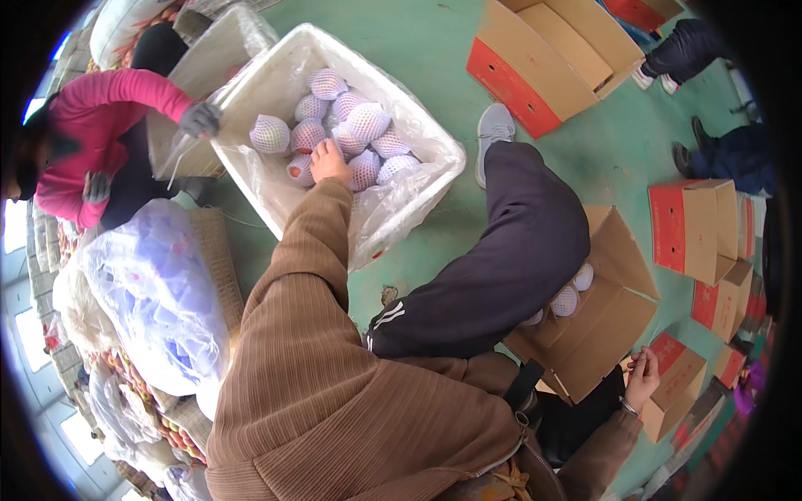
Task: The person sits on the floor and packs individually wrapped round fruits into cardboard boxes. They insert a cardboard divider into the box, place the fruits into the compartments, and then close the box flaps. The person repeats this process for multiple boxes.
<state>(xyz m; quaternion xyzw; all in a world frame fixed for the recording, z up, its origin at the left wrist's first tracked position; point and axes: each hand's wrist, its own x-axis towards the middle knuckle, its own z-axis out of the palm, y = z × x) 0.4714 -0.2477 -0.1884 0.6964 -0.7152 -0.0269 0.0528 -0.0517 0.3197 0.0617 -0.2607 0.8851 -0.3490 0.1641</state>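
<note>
My left hand (329,163) reaches into a white foam crate (432,194) lined with clear plastic. Its fingers lie against fruits in white foam nets, near a reddish one (307,136); whether they grip one is hidden. Several netted fruits, such as one at the upper right of the pile (368,121), lie around it. Out to the right, my right hand (643,379) is raised beside an open cardboard box (608,319), with fingers bent and no fruit visible in them. Netted fruits (565,301) show inside that box, partly behind my leg.
A co-worker in a pink top (119,94) rests a gloved hand (200,119) by the crate's left corner. A large plastic bag (156,294) lies at left. Red-and-tan cartons (517,81) stand at the upper right and right, near other people's legs (680,53).
</note>
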